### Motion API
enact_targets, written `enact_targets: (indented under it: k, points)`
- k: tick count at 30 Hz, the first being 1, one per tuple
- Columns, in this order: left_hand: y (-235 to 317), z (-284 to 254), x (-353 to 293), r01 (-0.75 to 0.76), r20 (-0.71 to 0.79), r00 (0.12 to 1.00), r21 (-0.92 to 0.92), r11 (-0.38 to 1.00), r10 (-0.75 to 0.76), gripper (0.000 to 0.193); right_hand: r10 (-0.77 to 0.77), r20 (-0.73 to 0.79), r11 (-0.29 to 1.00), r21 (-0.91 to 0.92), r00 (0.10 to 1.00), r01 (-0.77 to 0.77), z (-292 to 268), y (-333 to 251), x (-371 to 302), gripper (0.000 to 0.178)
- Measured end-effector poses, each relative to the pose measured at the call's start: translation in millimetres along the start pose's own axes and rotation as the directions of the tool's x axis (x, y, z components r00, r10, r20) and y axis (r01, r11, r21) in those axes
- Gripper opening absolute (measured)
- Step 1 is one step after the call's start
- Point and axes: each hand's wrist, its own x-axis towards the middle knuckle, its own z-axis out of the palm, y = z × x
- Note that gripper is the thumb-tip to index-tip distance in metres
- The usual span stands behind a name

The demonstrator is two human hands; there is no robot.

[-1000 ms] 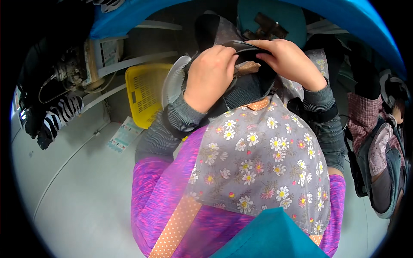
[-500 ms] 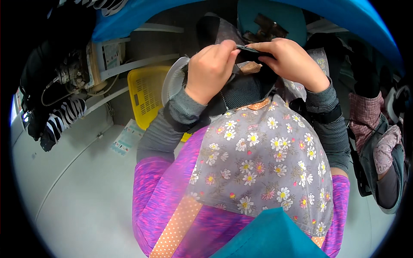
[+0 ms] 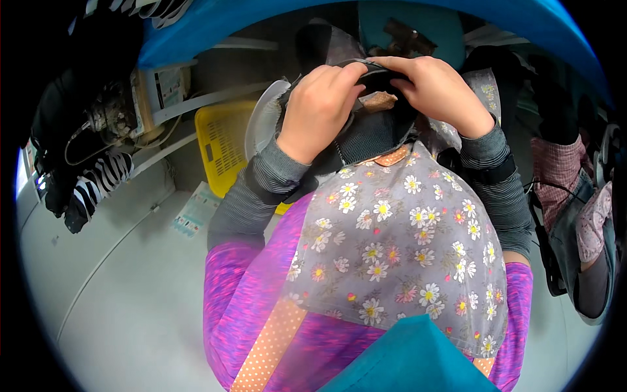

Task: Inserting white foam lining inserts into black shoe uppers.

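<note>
A black fabric piece with a thin edge is held up between my two hands over my lap. My left hand pinches its left part, thumb and fingers bent round the edge. From the other side my right hand grips it, with the index finger stretched along the top edge and the thumb below. Black mesh material lies below the hands against my flowered apron. A small tan piece shows between the hands. Whether the mesh and the held piece are joined, I cannot tell.
A yellow plastic basket stands to the left, beside a pale curved object. Dark brown pieces rest on a teal surface ahead. Machine parts sit at the far left. A co-worker's pink sleeve is at the right.
The fabric's edge has turned away, and my hands have shifted on it. My left fingers are more spread over it, and my right index finger reaches farther left along the top.
</note>
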Motion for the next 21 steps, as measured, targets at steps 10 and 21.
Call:
enact_targets:
  k: [10,21]
  points:
    - [-5.7,7.4,1.0,0.068,-0.127,0.990,0.024,0.997,-0.064,0.025,-0.046,0.078,0.996,-0.076,0.996,0.051,-5.2,-10.0,0.3,0.057]
    - [-2.3,1.5,12.9,-0.077,-0.143,0.987,0.007,0.997,0.077,0.018,-0.142,0.080,0.990,0.000,0.987,0.143,5.6,-19.7,35.7,0.015]
